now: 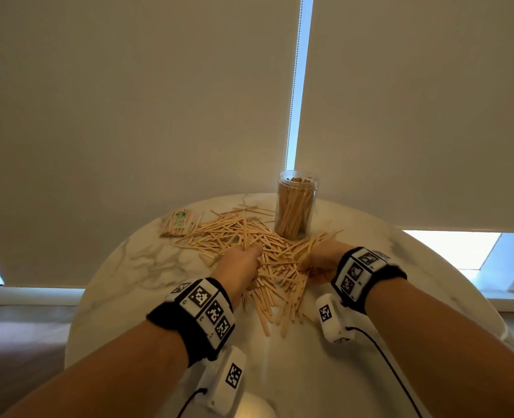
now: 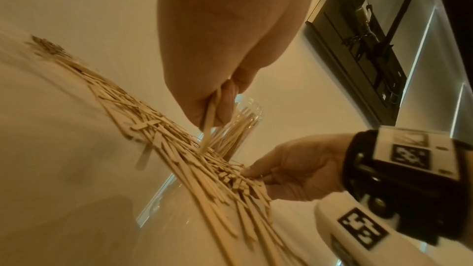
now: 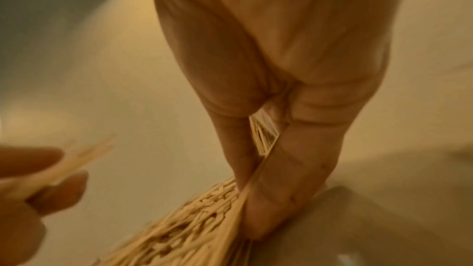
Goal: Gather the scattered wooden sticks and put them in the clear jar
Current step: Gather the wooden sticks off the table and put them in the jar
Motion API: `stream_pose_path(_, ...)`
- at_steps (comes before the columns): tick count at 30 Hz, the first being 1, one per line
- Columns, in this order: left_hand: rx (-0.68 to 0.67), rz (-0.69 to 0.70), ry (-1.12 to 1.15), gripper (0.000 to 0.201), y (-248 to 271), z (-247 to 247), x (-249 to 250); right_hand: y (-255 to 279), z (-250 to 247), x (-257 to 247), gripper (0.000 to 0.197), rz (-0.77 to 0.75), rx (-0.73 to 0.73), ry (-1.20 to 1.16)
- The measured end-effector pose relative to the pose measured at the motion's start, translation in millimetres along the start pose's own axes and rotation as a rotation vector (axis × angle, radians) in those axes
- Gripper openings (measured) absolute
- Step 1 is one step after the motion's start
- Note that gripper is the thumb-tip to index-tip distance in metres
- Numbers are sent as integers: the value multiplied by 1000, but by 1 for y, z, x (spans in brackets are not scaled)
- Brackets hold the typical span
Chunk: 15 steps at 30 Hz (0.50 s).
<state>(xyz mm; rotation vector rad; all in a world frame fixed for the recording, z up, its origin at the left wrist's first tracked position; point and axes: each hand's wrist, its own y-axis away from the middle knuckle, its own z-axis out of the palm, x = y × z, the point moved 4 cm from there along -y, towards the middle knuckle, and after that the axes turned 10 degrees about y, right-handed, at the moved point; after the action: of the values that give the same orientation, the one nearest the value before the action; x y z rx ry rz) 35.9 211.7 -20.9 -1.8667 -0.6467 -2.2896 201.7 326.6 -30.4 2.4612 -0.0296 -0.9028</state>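
Observation:
Many flat wooden sticks (image 1: 258, 251) lie in a loose pile across the middle of the round marble table (image 1: 123, 285). The clear jar (image 1: 296, 206) stands upright behind the pile, open-topped and holding several sticks. My left hand (image 1: 251, 256) grips a few sticks (image 2: 210, 120) that stand upright, their lower ends on the pile. My right hand (image 1: 313, 260) is at the pile's right edge, just in front of the jar. Its thumb and fingers (image 3: 289, 171) pinch a flat stick (image 3: 258, 171) with more sticks bunched below.
A wrapped bundle of sticks with a green label (image 1: 179, 223) lies at the table's far left. Roller blinds (image 1: 159, 101) hang right behind the table. Bare marble lies on the near side, between my forearms. Floor shows at the left.

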Motion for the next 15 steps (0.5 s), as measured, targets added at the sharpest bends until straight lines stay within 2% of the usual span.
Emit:
stream_pose_path(4, 12, 57, -82, 36, -1, 3, 6, 35, -5, 15, 4, -36, 1, -228)
stream_pose_path(7, 83, 152, -166, 27, 2, 6, 17, 59, -19, 18, 6, -118, 53, -351)
stream_pose_path(10, 82, 181, -159, 24, 3, 14, 25, 77, -31, 17, 13, -203, 139, -410)
stream_pose_path(13, 66, 210, -189, 40, 6, 24, 30, 91, -31, 11, 11, -290, 186, -394)
stream_pose_path(15, 179, 233, -186, 72, 4, 26, 30, 95, -29, 6, 8, -339, 216, -380)
